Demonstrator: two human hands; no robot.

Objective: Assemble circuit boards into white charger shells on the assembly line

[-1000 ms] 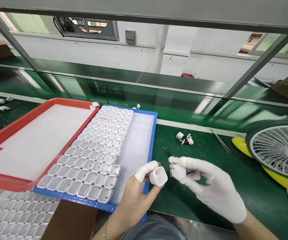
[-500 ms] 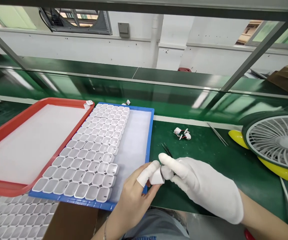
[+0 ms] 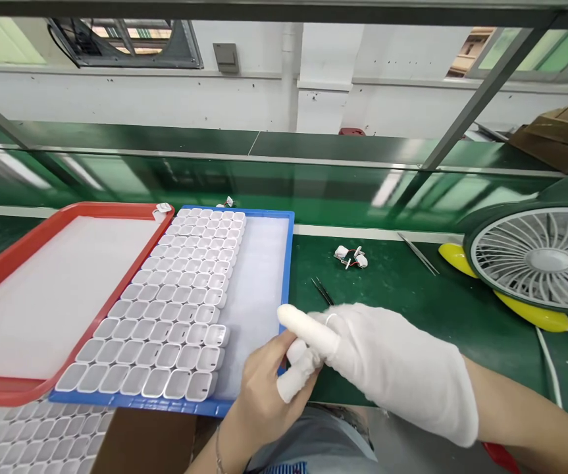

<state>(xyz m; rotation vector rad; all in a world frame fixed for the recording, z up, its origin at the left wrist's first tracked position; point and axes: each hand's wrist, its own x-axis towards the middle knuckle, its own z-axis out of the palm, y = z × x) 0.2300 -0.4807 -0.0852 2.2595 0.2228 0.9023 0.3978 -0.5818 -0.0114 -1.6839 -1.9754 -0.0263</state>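
The left hand [image 3: 265, 385] should brace while the gloved right hand [image 3: 355, 339] presses squarely; their fingers meet and overlap, grip impossible to tell, any workpiece hidden between the 2.

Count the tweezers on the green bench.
2 pairs: black tweezers just beyond the gloved right hand, seemingly partly hidden by it; silver tweezers left of the fan. More could be hidden.

Fan [image 3: 549, 259] w/ yellow base [image 3: 533, 315] on R; cardbd [image 3: 563, 135] far R; wall vent [image 3: 126, 39] & gray box [image 3: 226, 58] far L.
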